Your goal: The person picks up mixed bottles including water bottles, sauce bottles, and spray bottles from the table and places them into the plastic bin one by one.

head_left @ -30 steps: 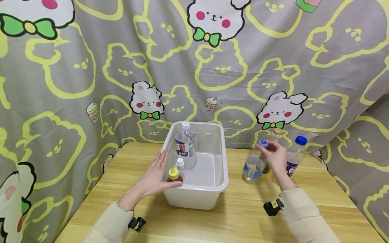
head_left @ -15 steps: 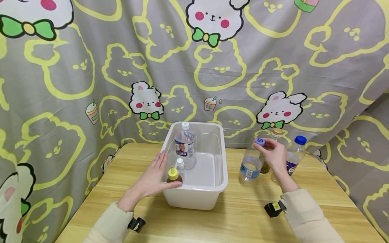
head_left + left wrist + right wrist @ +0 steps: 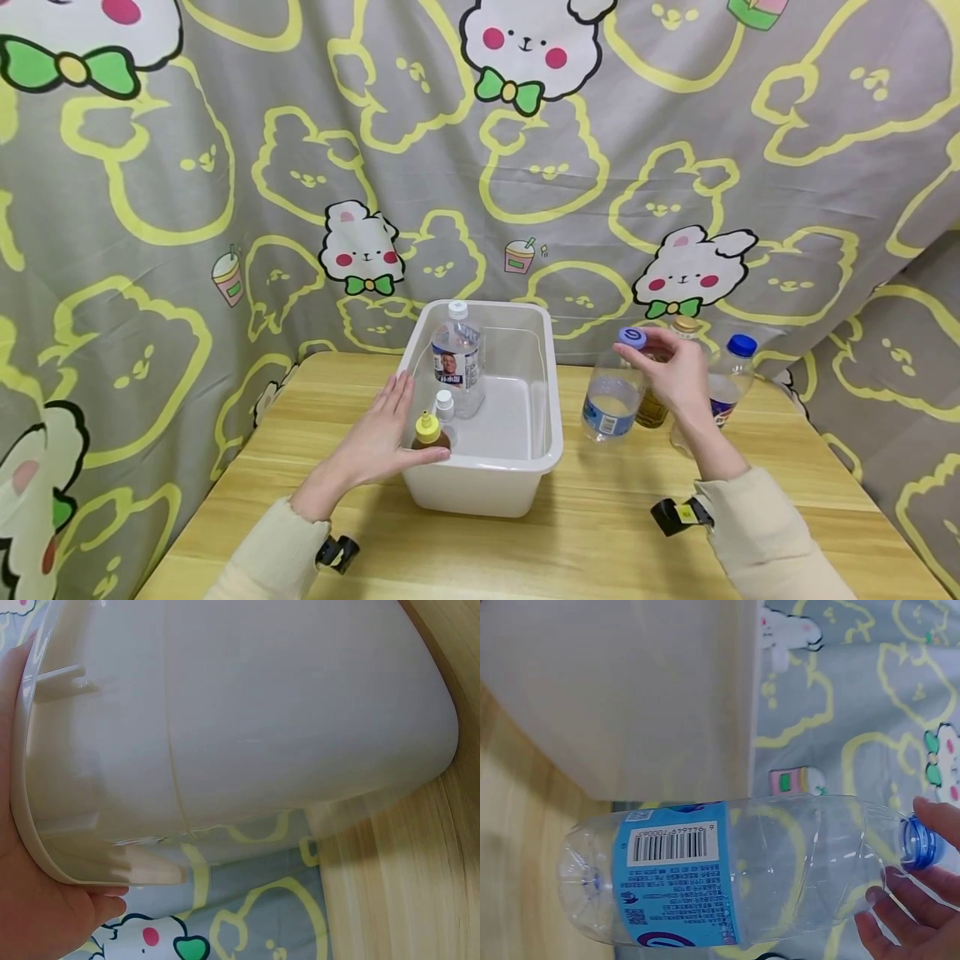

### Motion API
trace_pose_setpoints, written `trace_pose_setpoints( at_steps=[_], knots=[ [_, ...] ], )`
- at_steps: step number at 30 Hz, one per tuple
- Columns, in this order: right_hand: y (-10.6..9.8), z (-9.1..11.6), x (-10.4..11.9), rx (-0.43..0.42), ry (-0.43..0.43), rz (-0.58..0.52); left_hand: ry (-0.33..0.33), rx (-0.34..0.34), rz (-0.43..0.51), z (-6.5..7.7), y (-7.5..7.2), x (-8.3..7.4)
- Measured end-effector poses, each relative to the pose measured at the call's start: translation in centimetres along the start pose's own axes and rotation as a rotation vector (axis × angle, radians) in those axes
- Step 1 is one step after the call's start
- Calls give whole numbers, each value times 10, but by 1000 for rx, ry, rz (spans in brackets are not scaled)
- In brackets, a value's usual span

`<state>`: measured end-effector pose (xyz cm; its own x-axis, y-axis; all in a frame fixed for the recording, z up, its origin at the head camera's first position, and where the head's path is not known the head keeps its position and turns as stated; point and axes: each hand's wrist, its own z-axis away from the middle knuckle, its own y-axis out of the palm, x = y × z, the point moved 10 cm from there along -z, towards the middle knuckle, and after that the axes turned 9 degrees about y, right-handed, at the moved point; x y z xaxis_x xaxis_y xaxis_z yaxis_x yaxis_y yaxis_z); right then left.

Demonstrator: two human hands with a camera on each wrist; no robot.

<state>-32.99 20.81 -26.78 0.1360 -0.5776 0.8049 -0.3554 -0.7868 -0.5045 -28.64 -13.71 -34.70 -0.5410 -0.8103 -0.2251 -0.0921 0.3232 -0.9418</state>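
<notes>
By its blue cap, my right hand (image 3: 678, 371) pinches a clear plastic water bottle (image 3: 611, 404) with a blue label, just right of the bin. The right wrist view shows the bottle (image 3: 802, 862) side-on, with the thumb and fingers at its neck and the base over the table. My left hand (image 3: 375, 437) rests along the left rim of a light grey plastic bin (image 3: 498, 483), its fingers straight and its thumb across the front corner. Inside the bin stand a large clear bottle (image 3: 457, 367), a small white-capped bottle (image 3: 445, 406) and a brown yellow-capped squeeze bottle (image 3: 428, 433).
To the right of the held bottle stand a gold-capped bottle (image 3: 652, 410) and a blue-capped cola-type bottle (image 3: 723, 400), partly behind my right hand. A patterned curtain (image 3: 555, 167) hangs behind the wooden table (image 3: 585, 533).
My right hand has carried the water bottle left and slightly up, toward the bin and away from the other bottles. The left hand and the bin have stayed in place.
</notes>
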Motion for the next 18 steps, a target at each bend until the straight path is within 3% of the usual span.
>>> trace_pose_setpoints(
  at_steps=[18],
  knots=[
    [-17,11,53,27,-69,-4,0,4,-5,0,0,0]
  ],
)
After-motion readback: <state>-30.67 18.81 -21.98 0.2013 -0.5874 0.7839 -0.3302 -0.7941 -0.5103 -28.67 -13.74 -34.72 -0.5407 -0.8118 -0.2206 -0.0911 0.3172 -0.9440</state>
